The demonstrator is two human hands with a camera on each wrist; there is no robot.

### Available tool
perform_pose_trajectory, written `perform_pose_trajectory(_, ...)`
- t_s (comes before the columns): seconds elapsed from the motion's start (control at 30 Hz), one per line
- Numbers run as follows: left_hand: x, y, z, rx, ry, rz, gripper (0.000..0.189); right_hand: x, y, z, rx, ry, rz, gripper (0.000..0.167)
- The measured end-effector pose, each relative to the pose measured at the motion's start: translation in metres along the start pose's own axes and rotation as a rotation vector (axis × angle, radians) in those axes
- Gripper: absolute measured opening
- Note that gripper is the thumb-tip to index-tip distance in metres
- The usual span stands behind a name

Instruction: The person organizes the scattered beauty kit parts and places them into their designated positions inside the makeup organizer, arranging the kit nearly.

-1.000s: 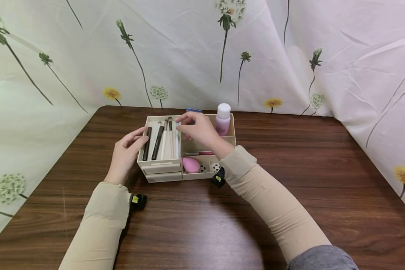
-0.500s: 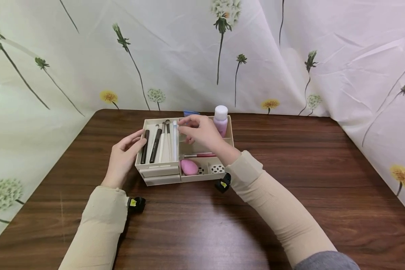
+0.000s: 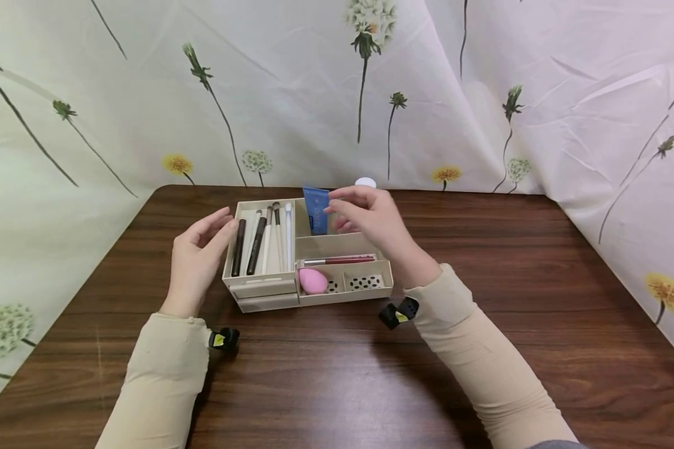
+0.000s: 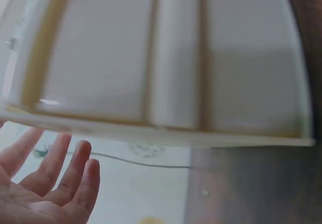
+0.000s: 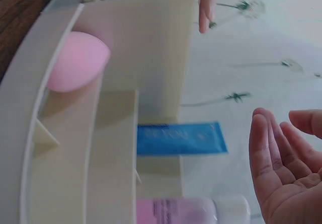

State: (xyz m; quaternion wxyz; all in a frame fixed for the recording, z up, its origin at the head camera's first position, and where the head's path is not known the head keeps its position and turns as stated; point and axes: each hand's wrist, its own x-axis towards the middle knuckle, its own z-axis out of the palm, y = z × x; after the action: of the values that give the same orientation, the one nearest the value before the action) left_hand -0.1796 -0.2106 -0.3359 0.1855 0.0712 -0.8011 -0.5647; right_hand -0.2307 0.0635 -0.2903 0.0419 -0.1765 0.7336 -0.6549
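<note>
A cream desktop organizer [image 3: 266, 304] stands on the table, its left tray holding black pens [image 3: 238, 248] and several slim makeup brushes [image 3: 266, 248]. My left hand [image 3: 198, 259] is beside its left edge, fingers loosely bent with nothing in them; in the left wrist view the fingers [image 4: 83, 178] spread near the organizer's side. Over the back right compartment hovers my right hand [image 3: 373, 218], nearest to an upright blue tube [image 3: 316, 211] and partly hiding a white-capped bottle [image 3: 366, 183]. The right wrist view shows its thumb [image 5: 304, 121] apart from the fingers, holding nothing.
A pink makeup sponge [image 3: 313, 282] lies in the front compartment, with a red-handled brush [image 3: 342, 260] behind it. Two drawers sit under the brush tray. The dark wooden table [image 3: 314, 380] extends around the organizer; a flower-print cloth [image 3: 281, 93] hangs behind.
My right hand has moved right from the brush tray's edge to the back right compartment, uncovering the blue tube. The left hand has eased slightly left, off the organizer's edge.
</note>
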Motion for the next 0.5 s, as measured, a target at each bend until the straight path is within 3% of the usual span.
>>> perform_pose_trajectory(0.23, 0.000, 0.029, -0.002, 0.094, 0.002, 0.143, 0.040, -0.015, -0.006, -0.030, 0.081, 0.152, -0.084, 0.031)
perform_pose_trajectory(0.5, -0.003, 0.053, 0.004, 0.226, -0.037, 0.281, 0.041, -0.033, -0.008, -0.067, 0.038, 0.340, -0.185, 0.033)
